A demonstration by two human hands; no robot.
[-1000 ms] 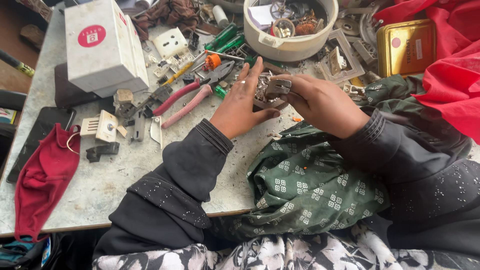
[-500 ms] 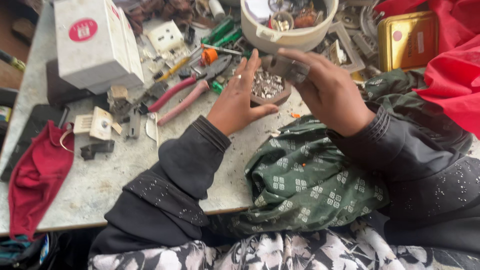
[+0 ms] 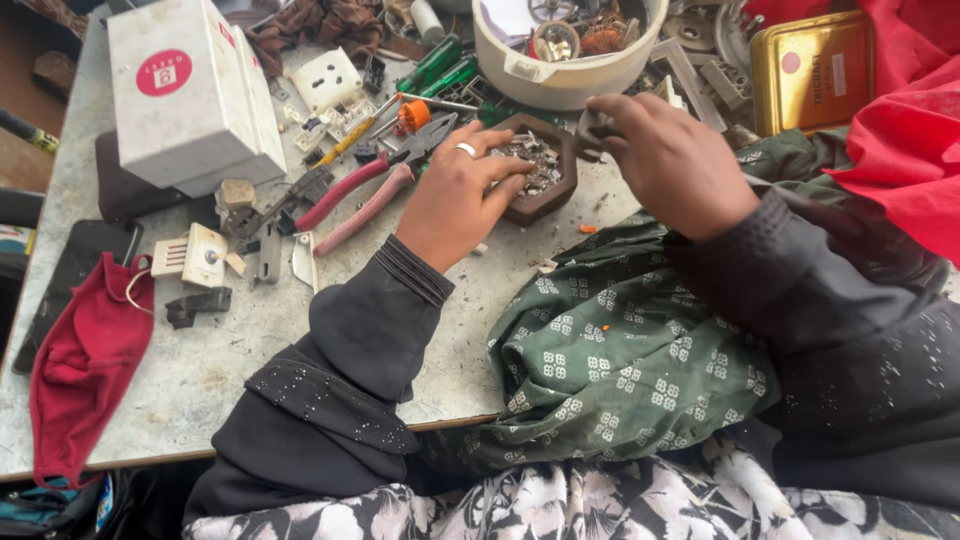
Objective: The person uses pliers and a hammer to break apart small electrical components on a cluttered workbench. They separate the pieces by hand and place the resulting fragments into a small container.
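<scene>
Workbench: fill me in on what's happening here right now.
A person in dark sleeves sits at a cluttered workbench. The left hand, wearing a ring, rests its fingers in a small brown hexagonal dish of tiny metal parts. The right hand pinches a small dark part just above the dish's far edge. Red-handled pliers, a white box and a white bowl of parts lie around them.

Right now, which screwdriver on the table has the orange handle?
The orange-handled screwdriver lies just beyond the red-handled pliers, near the left hand. The other screwdrivers beside it are green.
</scene>
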